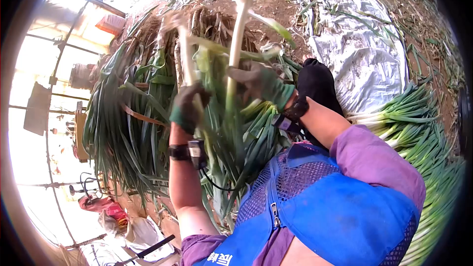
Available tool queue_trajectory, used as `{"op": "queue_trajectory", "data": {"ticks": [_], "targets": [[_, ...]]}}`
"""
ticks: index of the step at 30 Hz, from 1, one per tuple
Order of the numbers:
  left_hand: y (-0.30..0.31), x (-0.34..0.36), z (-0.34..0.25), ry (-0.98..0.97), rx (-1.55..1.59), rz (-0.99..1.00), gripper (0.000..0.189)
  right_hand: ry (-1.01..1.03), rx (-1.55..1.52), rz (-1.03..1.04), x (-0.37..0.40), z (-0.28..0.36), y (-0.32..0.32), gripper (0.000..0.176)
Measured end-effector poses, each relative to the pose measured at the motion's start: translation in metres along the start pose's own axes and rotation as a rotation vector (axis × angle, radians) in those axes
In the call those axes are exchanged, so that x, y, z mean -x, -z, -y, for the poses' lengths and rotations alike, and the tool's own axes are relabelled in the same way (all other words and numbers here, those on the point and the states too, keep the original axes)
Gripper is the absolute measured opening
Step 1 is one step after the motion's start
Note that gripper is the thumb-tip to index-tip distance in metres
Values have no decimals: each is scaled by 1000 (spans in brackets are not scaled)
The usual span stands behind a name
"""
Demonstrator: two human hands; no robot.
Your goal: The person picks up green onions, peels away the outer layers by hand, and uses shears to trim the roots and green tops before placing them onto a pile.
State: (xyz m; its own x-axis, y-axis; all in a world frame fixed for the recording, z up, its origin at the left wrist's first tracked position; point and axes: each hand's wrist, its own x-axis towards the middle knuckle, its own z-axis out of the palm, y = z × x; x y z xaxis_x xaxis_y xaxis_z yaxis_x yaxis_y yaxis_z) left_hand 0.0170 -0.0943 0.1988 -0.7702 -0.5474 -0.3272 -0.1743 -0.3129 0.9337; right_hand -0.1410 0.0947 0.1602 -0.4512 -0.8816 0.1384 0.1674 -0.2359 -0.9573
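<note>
Where motion blur allows a reading, left hand (pixel 189 106): dark glove, fingers closed around the left stalk (pixel 185 51).
Left stalk position: white shank rises out of the top of the fist; green leaves hang below it toward the forearm.
Right hand (pixel 261 86): green-cuffed glove, fingers curled shut on the right stalk (pixel 240 24).
Right stalk position: long white shank stands well above the fingers, root end uppermost; leaves trail under the palm.
Spacing: the two stalks are near each other and roughly parallel; cannot tell if they touch.
Count, held stalks: two, one per hand.
Count, gloves: two.
Count, wrist bands: two, left band (pixel 189 151) and right band (pixel 290 116).
Count, loose heaps: two. Big heap (pixel 128 118) is behind the left hand, cleaned pile (pixel 419 133) beside the right arm; single stalks in them too many and too blurred to count.
Plastic sheet (pixel 359 44): one, pale, crumpled on the soil beyond the right hand.
Clothing: blue mesh vest (pixel 335 212) over purple sleeves.
</note>
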Motion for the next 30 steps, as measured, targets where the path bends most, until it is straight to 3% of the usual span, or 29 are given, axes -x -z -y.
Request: {"op": "queue_trajectory", "data": {"ticks": [1, 3, 4, 6, 7, 8, 9, 11, 14, 16, 19, 20, 21, 24, 26, 28, 29, 30], "targets": [[2, -4, 13, -258, -399, 112, 20, -100, -24, 14, -8, 0, -6, 36], [-42, 18, 5, -51, -161, 201, 24, 328, 301, -43, -18, -11, -19, 31], [-47, 25, -1, -89, -162, 206, 26, 264, 300, -36, -16, 0, -20, 29], [-49, 29, -7, -170, -166, 213, 31, 241, 425, 207, -15, 10, -11, 24], [-41, 26, -12, -134, -156, 341, 45, 343, 558, 231, -15, 13, -2, 23], [-39, 27, -11, -133, -192, 313, 50, 452, 687, 243, -15, 16, 6, 22], [-46, 39, -18, -132, -230, 284, 54, 675, 882, 157, -15, 18, 14, 23], [-54, 53, -19, -155, -279, 194, 64, 714, 788, -118, -26, 32, 34, 28], [-37, 64, -22, 7, -251, 311, 70, 441, 223, -497, -39, 89, 66, 40], [-35, 65, -16, -11, -211, 340, 74, 404, 193, -345, -55, 85, 74, 52], [-48, 68, -19, -10, -201, 308, 74, 182, 501, 39, -48, 69, 45, 51], [-46, 67, -17, 0, -221, 314, 74, -7, 600, 143, -41, 67, 32, 47], [-42, 65, -14, 11, -242, 317, 74, 113, 458, 214, -40, 57, 33, 41], [-35, 72, -13, 54, -258, 286, 73, 37, 364, 208, -68, 13, 74, 26], [-21, 82, -5, 101, -231, 255, 72, -81, 499, 37, -59, 57, 93, 20], [-17, 92, 1, 163, -190, 238, 71, 368, 1672, -62, -86, 55, 147, 17], [-13, 99, 3, 182, -215, 245, 71, 206, 1570, -319, -98, 56, 181, 18], [-7, 108, 6, 202, -244, 253, 71, 200, 1175, -561, -99, 59, 222, 21]]}}
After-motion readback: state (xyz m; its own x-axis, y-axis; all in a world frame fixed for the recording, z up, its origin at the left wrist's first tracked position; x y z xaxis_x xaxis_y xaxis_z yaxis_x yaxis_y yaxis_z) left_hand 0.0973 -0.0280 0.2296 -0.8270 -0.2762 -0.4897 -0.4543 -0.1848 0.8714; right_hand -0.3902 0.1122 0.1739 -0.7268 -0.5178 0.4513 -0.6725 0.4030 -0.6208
